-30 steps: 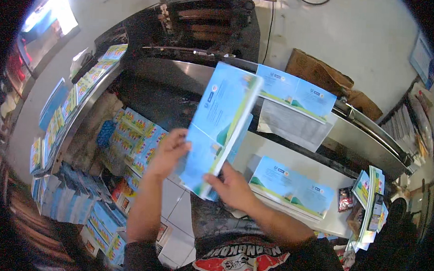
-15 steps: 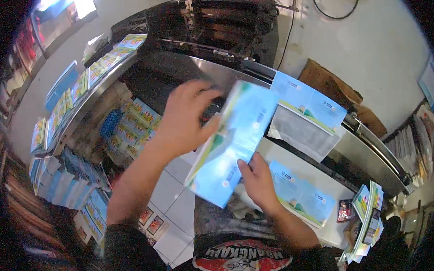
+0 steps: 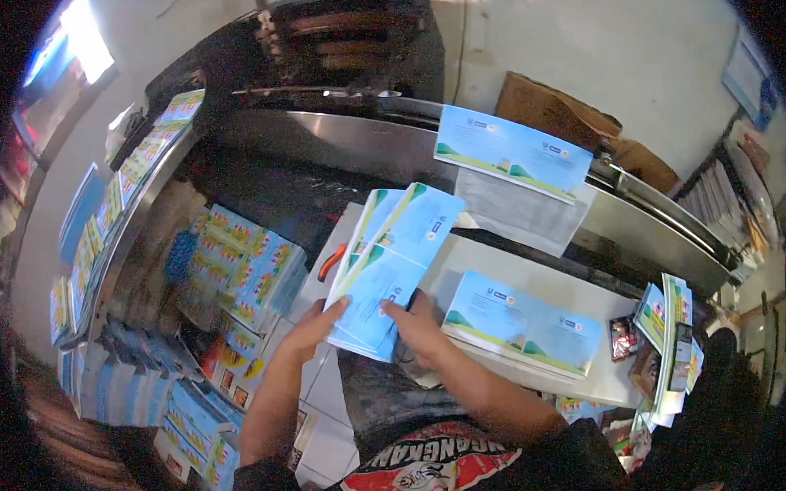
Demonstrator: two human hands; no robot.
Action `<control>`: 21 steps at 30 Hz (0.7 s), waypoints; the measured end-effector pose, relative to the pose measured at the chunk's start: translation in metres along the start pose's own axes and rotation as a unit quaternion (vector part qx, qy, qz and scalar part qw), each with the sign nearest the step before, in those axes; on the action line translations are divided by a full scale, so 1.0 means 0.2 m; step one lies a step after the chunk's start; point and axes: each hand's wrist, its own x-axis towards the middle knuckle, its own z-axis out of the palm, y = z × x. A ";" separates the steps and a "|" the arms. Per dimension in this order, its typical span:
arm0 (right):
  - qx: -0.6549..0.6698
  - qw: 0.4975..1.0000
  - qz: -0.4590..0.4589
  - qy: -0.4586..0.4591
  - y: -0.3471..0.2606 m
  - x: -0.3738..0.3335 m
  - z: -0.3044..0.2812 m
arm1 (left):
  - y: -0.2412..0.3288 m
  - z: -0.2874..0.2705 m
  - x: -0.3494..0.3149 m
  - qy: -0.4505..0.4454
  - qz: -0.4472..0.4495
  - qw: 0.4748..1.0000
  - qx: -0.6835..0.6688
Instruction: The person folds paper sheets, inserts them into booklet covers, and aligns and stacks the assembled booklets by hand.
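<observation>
Both hands hold a narrow stack of light blue printed sheets (image 3: 408, 268) upright at a tilt, in front of my body. The stack is split into two offset parts, with green and white edges showing on the left. My left hand (image 3: 308, 331) is closed on its lower left edge, thumb on top. My right hand (image 3: 418, 326) grips its lower right edge, thumb on the front face and fingers hidden behind. A matching stack of blue sheets (image 3: 522, 324) lies on the white tabletop (image 3: 449, 258) to the right.
More blue sheets (image 3: 513, 154) rest on the metal machine edge beyond. Printed colourful stacks (image 3: 241, 262) sit at the left, with others along a left ledge (image 3: 158, 164). An orange curved handle (image 3: 331, 262) lies by the sheets. A small red packet (image 3: 622, 337) is at the right.
My left hand has come down from above the sheets and now grips their lower left edge. The held stack has separated into two offset parts. The whole view has shifted.
</observation>
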 end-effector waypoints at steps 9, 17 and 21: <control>0.213 0.970 0.101 -0.051 -0.11 -0.13 -0.09 | 0.16 0.23 -0.15 -0.032 0.081 0.988 -0.126; 0.196 0.973 -0.073 -0.098 -0.40 -0.37 -0.36 | 0.15 0.48 -0.41 -0.019 0.258 0.955 -0.143; 0.089 0.985 -0.140 -0.036 -0.54 -0.47 -0.61 | 0.06 0.76 -0.29 -0.095 0.233 0.960 -0.124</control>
